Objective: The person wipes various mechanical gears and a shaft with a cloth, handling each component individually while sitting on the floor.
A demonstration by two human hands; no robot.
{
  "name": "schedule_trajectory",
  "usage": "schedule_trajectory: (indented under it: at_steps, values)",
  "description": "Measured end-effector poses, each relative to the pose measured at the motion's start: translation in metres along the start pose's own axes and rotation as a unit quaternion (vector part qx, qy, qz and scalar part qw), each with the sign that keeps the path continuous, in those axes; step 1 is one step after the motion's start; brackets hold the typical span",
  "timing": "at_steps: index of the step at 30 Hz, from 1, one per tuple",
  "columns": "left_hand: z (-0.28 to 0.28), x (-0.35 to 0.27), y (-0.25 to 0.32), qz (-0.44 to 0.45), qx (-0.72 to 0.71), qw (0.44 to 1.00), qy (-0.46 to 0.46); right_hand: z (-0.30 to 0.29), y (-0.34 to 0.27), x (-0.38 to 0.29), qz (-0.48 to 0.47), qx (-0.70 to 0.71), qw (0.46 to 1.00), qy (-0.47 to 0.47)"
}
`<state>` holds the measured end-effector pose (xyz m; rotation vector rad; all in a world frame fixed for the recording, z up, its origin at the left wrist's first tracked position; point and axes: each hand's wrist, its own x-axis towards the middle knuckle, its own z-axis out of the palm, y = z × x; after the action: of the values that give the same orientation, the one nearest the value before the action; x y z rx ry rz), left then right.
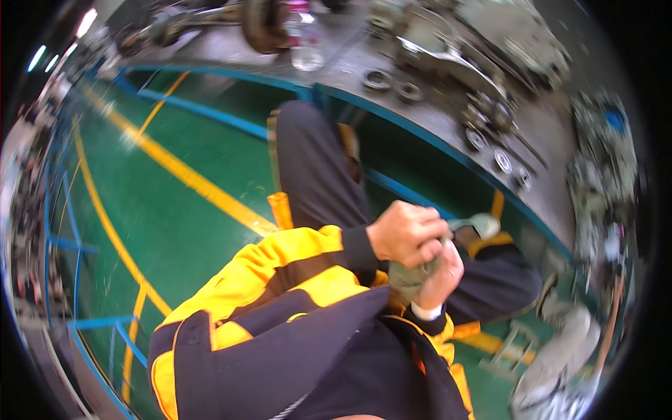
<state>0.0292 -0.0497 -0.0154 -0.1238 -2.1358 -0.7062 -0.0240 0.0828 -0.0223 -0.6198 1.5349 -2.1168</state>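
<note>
My left hand [407, 235] is closed, knuckles up, on a crumpled grey-green cloth [410, 279], perhaps a glove. Pressed against it from the right is my right hand [445, 274], its fingers bent around the cloth's edge. A white band [426, 312] circles my right wrist. Past my knuckles a pale, rounded blurred piece [486, 226] sticks out; I cannot tell if it belongs to the cloth. Both hands are above my lap, between my dark-trousered knees. Blur and my fingers hide part of what they hold.
A metal-topped workbench [341, 73] with a blue edge curves ahead. On it are a plastic bottle [306, 44], metal rings [377, 80], small gears [502, 160] and a metal housing [517, 39]. A person in pale trousers [564, 341] is at right, near a metal stool [509, 350].
</note>
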Motion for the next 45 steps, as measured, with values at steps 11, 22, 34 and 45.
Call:
schedule_trajectory:
  at_steps: [11,22,34,45]
  values:
    - [0.016,0.002,0.002,-0.083,-0.028,0.995,-0.048,-0.017,0.022,-0.001,0.009,0.092,0.995,0.027]
    - [0.015,-0.053,-0.019,-0.291,-0.196,0.932,-0.089,-0.025,0.057,-0.003,-0.359,-0.452,0.805,-0.138]
    - [0.024,-0.06,-0.006,-0.148,0.073,0.985,-0.044,0.005,0.053,-0.015,-0.309,-0.376,0.873,-0.031]
    - [-0.001,-0.061,0.012,-0.313,-0.006,0.948,-0.057,0.0,0.046,-0.015,-0.065,-0.167,0.981,-0.078]
